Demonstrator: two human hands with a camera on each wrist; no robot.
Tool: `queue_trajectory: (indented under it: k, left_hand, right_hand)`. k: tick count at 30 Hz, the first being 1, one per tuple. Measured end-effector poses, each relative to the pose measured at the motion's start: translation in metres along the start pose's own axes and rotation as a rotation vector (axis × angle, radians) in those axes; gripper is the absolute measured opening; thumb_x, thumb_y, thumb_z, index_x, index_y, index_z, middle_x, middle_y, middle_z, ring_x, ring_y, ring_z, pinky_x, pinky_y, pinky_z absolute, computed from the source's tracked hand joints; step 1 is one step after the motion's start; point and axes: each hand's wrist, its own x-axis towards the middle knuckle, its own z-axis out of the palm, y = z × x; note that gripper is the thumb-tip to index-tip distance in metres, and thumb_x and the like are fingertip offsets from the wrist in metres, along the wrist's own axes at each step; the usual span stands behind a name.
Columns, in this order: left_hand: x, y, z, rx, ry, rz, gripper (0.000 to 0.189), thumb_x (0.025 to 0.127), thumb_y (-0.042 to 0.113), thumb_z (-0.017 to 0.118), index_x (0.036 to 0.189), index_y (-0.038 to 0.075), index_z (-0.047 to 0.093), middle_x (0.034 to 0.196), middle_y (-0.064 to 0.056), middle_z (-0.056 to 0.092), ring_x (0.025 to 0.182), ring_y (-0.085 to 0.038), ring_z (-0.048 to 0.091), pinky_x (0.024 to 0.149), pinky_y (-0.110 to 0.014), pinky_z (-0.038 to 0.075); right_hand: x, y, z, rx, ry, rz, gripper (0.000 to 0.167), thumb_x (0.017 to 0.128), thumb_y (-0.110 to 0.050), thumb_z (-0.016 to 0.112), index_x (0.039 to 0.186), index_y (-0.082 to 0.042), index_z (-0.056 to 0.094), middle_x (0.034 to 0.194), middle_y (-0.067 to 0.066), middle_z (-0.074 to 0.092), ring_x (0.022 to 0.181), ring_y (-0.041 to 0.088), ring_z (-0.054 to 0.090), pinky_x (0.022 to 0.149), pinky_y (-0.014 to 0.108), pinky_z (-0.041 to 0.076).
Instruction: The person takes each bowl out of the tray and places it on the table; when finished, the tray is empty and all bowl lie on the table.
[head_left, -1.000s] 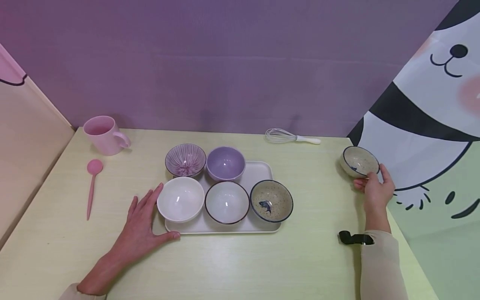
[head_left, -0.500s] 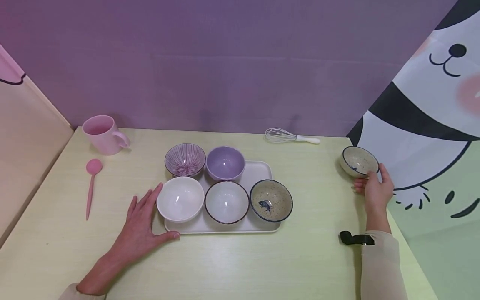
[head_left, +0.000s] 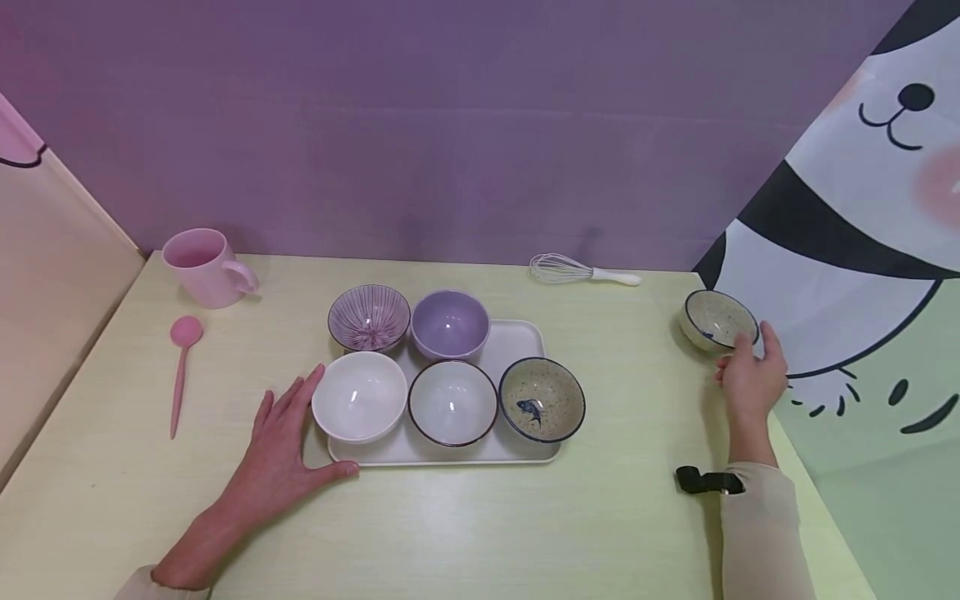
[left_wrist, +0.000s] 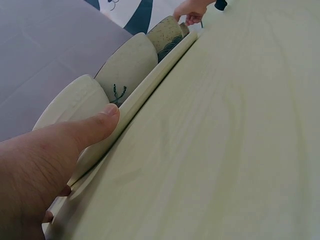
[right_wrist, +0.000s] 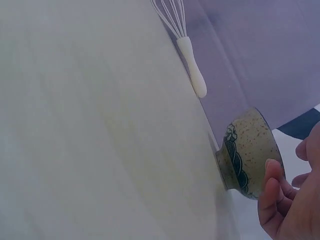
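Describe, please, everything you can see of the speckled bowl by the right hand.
The speckled bowl looks like glazed beige ceramic, with brown flecks, a dark rim, a dark patterned band outside and a narrow foot. A blue mark shows inside. It sits upright, seemingly on the table, near the far right corner. Fingers of the right hand overlap its near side; I cannot tell whether they touch it.

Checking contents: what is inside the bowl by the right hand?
The bowl shows speckled lining and a small dark blue mark. Its near inner side is covered by the rim and right hand.
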Motion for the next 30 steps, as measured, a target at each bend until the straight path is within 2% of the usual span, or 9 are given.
queue_trajectory:
  k: [8, 21, 30]
  left_hand:
    - [0.0, 0.0, 0.0, -0.004, -0.006, -0.012, 0.14, 0.072, 0.049, 0.103, 0.179, 0.018, 0.019, 0.175, -0.024, 0.039, 0.161, -0.053, 0.03, 0.138, -0.061, 0.003]
    - [-0.001, 0.001, 0.0, -0.002, -0.005, -0.011, 0.139, 0.072, 0.049, 0.103, 0.179, 0.018, 0.019, 0.174, -0.025, 0.039, 0.161, -0.053, 0.03, 0.138, -0.061, 0.003]
    - [0.0, 0.0, 0.001, 0.007, 0.004, 0.005, 0.139, 0.073, 0.05, 0.103, 0.178, 0.017, 0.02, 0.174, -0.025, 0.04, 0.16, -0.055, 0.032, 0.138, -0.063, 0.004]
  right_hand:
    - [-0.011, -0.008, 0.004, -0.111, 0.013, -0.102, 0.058, 0.114, -0.028, 0.055, 0.171, -0.018, 0.046, 0.055, -0.015, 0.061, 0.042, 0.001, 0.055, 0.045, 0.013, 0.045]
    - [-0.049, -0.026, 0.012, -0.189, -0.074, -0.238, 0.048, 0.114, -0.028, 0.057, 0.16, -0.016, 0.061, 0.063, -0.017, 0.066, 0.048, 0.003, 0.058, 0.047, 0.015, 0.047]
    - [-0.076, -0.022, 0.02, -0.25, -0.122, -0.376, 0.044, 0.114, -0.023, 0.058, 0.157, -0.013, 0.064, 0.063, -0.019, 0.065, 0.048, 0.001, 0.057, 0.046, 0.017, 0.043]
